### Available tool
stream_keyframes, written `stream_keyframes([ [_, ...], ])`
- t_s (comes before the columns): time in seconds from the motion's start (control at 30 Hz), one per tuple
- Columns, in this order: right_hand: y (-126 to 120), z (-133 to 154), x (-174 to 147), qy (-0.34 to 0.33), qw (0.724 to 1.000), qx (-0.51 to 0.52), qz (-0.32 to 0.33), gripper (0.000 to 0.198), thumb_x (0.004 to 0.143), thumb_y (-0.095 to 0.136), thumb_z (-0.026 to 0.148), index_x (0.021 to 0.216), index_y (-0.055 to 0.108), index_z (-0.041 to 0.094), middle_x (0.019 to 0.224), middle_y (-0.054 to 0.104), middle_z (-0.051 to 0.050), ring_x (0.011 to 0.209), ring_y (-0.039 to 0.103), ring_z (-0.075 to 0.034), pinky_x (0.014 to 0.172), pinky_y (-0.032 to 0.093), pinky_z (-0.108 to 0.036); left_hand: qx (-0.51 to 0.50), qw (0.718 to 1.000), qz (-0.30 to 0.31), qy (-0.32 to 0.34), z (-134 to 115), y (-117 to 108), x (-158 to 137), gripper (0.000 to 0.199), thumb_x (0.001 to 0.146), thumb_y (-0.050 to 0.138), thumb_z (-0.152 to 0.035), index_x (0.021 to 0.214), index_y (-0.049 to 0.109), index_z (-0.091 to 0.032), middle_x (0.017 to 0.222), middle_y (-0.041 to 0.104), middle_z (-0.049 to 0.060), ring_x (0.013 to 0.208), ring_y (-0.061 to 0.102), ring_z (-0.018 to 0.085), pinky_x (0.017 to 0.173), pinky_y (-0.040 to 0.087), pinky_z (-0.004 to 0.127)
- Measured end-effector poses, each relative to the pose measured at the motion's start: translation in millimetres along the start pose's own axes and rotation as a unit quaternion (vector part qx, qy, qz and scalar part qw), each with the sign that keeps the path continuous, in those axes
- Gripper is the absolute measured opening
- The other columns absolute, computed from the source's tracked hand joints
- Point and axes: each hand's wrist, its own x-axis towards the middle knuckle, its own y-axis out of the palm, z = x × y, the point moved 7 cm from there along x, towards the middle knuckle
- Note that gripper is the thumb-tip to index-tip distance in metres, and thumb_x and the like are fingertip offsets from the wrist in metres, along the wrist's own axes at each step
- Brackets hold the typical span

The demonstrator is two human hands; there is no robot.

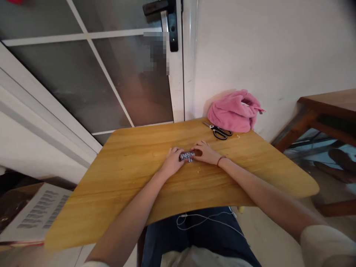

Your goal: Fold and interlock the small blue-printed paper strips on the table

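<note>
Between my two hands, near the middle of the wooden table (133,163), is a small flat thing with a dark and white blocky pattern (187,155). It is too small in view for me to tell its kind. My left hand (174,159) has its fingers closed on the patterned thing's left end. From the other side, my right hand (204,152) pinches its right end with thumb and fingers, leaving a gap inside the curled hand. A dark red band (221,160) circles my right wrist.
Black-handled scissors (218,130) lie at the table's back, beside a pink plush bag (235,111) against the wall. A glazed door (111,74) stands behind. A white cable (205,218) crosses my lap. At lower left is a cardboard box (39,211); a wooden stool (330,107) stands right.
</note>
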Motion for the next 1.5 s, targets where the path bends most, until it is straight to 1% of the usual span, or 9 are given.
stream_keyframes([
  [0.17, 0, 6, 0, -0.02, 0.999, 0.042, -0.003, 0.033, 0.072, 0.065, 0.036, 0.098, 0.059, 0.017, 0.094, 0.057, -0.007, 0.092, 0.048, -0.02, 0.084, 0.037, -0.038, -0.083, 0.997, -0.001, 0.001, 1, 4, 4, 0.022, 0.071, 0.063, -0.016, 0.092, 0.055, -0.017, 0.092, 0.057, 0.004, 0.088, 0.051, 0.018, 0.081, 0.041, 0.032],
  [0.3, 4, 13, 1, -0.024, 1.0, 0.011, 0.004, 0.032, 0.071, 0.065, 0.036, 0.097, 0.06, 0.017, 0.094, 0.055, -0.008, 0.092, 0.046, -0.021, 0.084, 0.037, -0.039, -0.126, 0.992, 0.006, 0.021, -5, 4, 3, 0.019, 0.072, 0.056, -0.009, 0.089, 0.052, -0.019, 0.088, 0.057, 0.002, 0.083, 0.052, 0.016, 0.078, 0.041, 0.031],
  [0.47, 7, 17, 4, -0.007, 1.0, 0.013, 0.018, 0.022, 0.068, 0.067, 0.029, 0.084, 0.061, 0.015, 0.085, 0.055, -0.007, 0.086, 0.047, -0.02, 0.081, 0.039, -0.037, -0.095, 0.995, -0.016, 0.027, -7, 3, 1, 0.017, 0.072, 0.058, -0.009, 0.085, 0.053, -0.019, 0.086, 0.056, 0.001, 0.086, 0.051, 0.017, 0.082, 0.041, 0.033],
  [0.63, 6, 20, 1, 0.016, 0.991, 0.134, 0.024, 0.013, 0.071, 0.061, 0.018, 0.083, 0.057, 0.015, 0.078, 0.059, -0.002, 0.071, 0.051, -0.014, 0.066, 0.041, -0.026, -0.092, 0.994, -0.045, 0.032, -8, 0, -3, 0.029, 0.074, 0.058, -0.012, 0.101, 0.052, -0.019, 0.1, 0.054, 0.005, 0.094, 0.051, 0.017, 0.084, 0.041, 0.032],
  [0.73, 3, 22, -1, 0.019, 0.987, 0.162, 0.004, 0.011, 0.072, 0.057, 0.014, 0.083, 0.057, 0.016, 0.076, 0.059, -0.001, 0.066, 0.05, -0.011, 0.061, 0.04, -0.023, -0.067, 0.996, -0.025, 0.047, -13, -2, -6, 0.017, 0.078, 0.054, -0.015, 0.095, 0.056, -0.019, 0.092, 0.058, 0.004, 0.089, 0.053, 0.017, 0.081, 0.042, 0.032],
  [0.97, -5, 18, -1, 0.043, 0.986, 0.156, -0.042, 0.016, 0.072, 0.059, 0.022, 0.087, 0.061, 0.016, 0.072, 0.06, 0.0, 0.057, 0.045, -0.009, 0.055, 0.037, -0.022, -0.056, 0.997, -0.032, 0.03, -15, -12, -5, 0.013, 0.081, 0.052, -0.018, 0.091, 0.059, -0.021, 0.089, 0.059, 0.003, 0.086, 0.054, 0.017, 0.078, 0.042, 0.03],
  [1.13, 0, 13, -1, 0.07, 0.982, 0.173, -0.018, 0.024, 0.072, 0.06, 0.026, 0.094, 0.061, 0.016, 0.07, 0.061, 0.0, 0.056, 0.046, -0.009, 0.054, 0.038, -0.022, -0.08, 0.996, -0.001, 0.044, -12, -4, -3, 0.015, 0.078, 0.056, -0.021, 0.093, 0.059, -0.018, 0.089, 0.056, 0.004, 0.085, 0.053, 0.017, 0.076, 0.043, 0.029],
  [1.33, 3, 16, -2, 0.054, 0.988, 0.147, 0.017, 0.023, 0.073, 0.06, 0.021, 0.095, 0.063, 0.015, 0.065, 0.057, 0.001, 0.055, 0.045, -0.01, 0.054, 0.036, -0.022, -0.092, 0.995, -0.009, 0.035, -12, -3, -5, 0.014, 0.078, 0.055, -0.017, 0.092, 0.058, -0.017, 0.086, 0.055, 0.003, 0.08, 0.052, 0.015, 0.072, 0.043, 0.027],
  [1.5, 1, 18, -1, 0.041, 0.989, 0.141, 0.014, 0.022, 0.074, 0.06, 0.026, 0.093, 0.063, 0.016, 0.058, 0.049, 0.004, 0.052, 0.04, -0.009, 0.051, 0.032, -0.022, -0.095, 0.995, -0.005, 0.017, -11, -4, -4, 0.013, 0.077, 0.056, -0.016, 0.09, 0.058, -0.017, 0.083, 0.053, 0.002, 0.075, 0.051, 0.014, 0.069, 0.043, 0.027],
])
